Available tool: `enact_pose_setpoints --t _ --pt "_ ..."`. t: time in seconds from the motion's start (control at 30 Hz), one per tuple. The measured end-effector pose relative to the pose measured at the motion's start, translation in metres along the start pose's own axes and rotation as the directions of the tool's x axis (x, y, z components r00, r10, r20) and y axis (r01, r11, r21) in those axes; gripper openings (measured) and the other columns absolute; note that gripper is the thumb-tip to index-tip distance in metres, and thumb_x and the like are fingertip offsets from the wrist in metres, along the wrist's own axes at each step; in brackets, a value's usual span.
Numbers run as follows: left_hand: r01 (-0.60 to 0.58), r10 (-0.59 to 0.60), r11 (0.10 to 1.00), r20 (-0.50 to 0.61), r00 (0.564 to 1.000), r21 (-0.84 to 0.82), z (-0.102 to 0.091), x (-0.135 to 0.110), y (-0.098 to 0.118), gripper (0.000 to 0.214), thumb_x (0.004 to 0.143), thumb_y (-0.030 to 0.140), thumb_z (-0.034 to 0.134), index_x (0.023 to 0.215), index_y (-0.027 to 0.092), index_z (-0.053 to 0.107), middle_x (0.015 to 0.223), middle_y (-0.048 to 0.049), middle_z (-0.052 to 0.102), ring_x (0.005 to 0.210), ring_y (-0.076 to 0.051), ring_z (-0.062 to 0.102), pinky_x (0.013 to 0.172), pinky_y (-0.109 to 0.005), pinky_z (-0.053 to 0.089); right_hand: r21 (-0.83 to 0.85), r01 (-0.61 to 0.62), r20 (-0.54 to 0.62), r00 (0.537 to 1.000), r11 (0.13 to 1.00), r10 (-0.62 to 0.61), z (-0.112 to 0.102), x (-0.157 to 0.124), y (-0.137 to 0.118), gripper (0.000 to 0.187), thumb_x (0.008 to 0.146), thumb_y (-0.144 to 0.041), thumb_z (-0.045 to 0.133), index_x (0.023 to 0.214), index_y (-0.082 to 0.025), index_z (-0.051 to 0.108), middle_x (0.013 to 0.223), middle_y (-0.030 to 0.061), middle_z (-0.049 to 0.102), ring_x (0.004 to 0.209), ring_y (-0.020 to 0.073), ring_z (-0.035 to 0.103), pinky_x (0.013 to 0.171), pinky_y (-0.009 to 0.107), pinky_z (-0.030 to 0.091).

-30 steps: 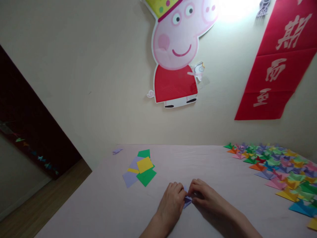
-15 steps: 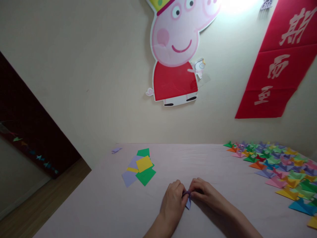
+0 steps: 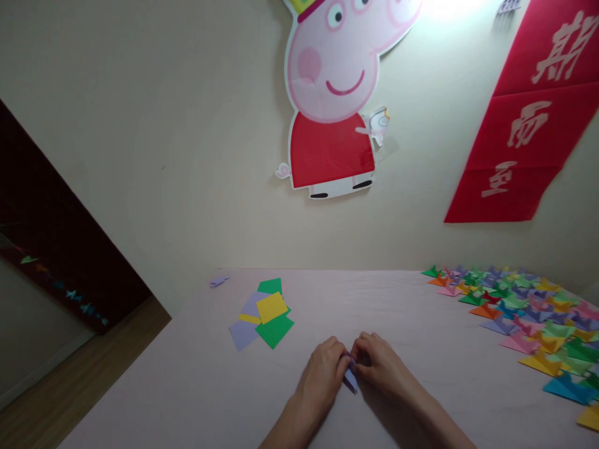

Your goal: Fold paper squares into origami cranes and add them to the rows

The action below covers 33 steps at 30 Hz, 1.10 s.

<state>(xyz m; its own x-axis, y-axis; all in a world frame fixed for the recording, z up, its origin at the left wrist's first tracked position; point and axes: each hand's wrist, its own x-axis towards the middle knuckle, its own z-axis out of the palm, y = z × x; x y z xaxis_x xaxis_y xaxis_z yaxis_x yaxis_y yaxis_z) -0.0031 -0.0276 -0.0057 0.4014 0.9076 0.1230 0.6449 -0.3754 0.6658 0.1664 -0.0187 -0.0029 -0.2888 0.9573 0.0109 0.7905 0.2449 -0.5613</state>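
Note:
A small piece of folded purple origami paper [image 3: 350, 380] is held between my two hands, low in the middle of the head view. My left hand [image 3: 326, 368] pinches it from the left side, with thumb and fingers closed on its upper part. From the right, my right hand [image 3: 378, 362] has its thumb and forefinger pinched at the paper's upper edge. The narrow lower end of the paper points down toward me, and its top is partly hidden by my fingers.
Loose square sheets in green, purple and yellow [image 3: 272, 308] lie on the pale tablecloth [image 3: 187, 386] at left. A small purple folded piece [image 3: 218, 282] sits near the back corner. Rows of colourful folded paper figures [image 3: 543, 343] cover the right side. The wall [image 3: 224, 206] rises behind.
The purple paper has turned, its lower end now slanting more to the right. Both hands have shifted slightly left, still pinching it.

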Motion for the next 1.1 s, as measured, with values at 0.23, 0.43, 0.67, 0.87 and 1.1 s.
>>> enact_pose_setpoints --t 0.23,0.43,0.67,0.87,1.1 --pt "-0.025 0.030 0.994 0.047 0.998 -0.102 -0.012 -0.001 0.002 0.010 0.083 0.013 0.054 0.083 0.019 0.062 0.088 -0.0007 0.060 0.083 -0.015 0.057 0.075 -0.023 0.040 0.008 -0.051 -0.007 0.999 0.999 0.051 0.002 0.003 -0.001 0.010 0.071 -0.015 0.061 0.073 -0.020 0.069 0.085 0.0039 0.065 0.088 0.0216 0.057 0.077 0.029 0.038" --pt "0.039 -0.041 0.994 -0.015 0.999 -0.099 -0.005 0.003 0.003 0.003 0.079 0.017 0.060 0.079 0.019 0.062 0.083 0.0006 0.061 0.077 -0.015 0.056 0.069 -0.024 0.039 0.028 -0.046 -0.019 0.999 0.999 0.047 0.002 0.004 0.000 0.008 0.071 -0.020 0.063 0.073 -0.021 0.070 0.083 0.0035 0.065 0.086 0.0215 0.057 0.075 0.029 0.038" --pt "0.038 -0.047 0.993 -0.077 0.996 -0.112 0.001 0.003 0.002 0.012 0.086 0.017 0.053 0.078 0.019 0.062 0.081 0.0007 0.060 0.078 -0.016 0.058 0.069 -0.026 0.040 0.105 -0.010 -0.040 0.999 0.994 0.015 0.003 0.005 0.006 0.007 0.071 -0.022 0.062 0.067 -0.020 0.067 0.079 0.0025 0.066 0.083 0.0213 0.058 0.075 0.031 0.039" --pt "0.085 -0.145 0.946 -0.176 0.974 -0.313 0.003 0.003 0.001 0.010 0.087 0.024 0.054 0.092 0.019 0.060 0.092 -0.0026 0.061 0.084 -0.017 0.059 0.077 -0.028 0.045 0.227 0.013 -0.118 0.993 0.974 0.014 0.002 0.004 0.005 0.013 0.075 -0.027 0.057 0.065 -0.020 0.059 0.073 0.0010 0.064 0.078 0.0199 0.058 0.073 0.030 0.042" --pt "0.310 -0.393 0.348 0.163 0.905 -0.885 0.008 0.007 0.011 0.046 0.079 0.043 0.062 0.111 0.012 0.054 0.107 -0.0115 0.064 0.095 -0.020 0.063 0.082 -0.030 0.048 0.487 0.107 -0.318 0.946 0.867 0.063 0.006 0.002 -0.003 0.018 0.082 -0.035 0.052 0.070 -0.022 0.054 0.073 0.0005 0.057 0.071 0.0188 0.054 0.066 0.030 0.042"
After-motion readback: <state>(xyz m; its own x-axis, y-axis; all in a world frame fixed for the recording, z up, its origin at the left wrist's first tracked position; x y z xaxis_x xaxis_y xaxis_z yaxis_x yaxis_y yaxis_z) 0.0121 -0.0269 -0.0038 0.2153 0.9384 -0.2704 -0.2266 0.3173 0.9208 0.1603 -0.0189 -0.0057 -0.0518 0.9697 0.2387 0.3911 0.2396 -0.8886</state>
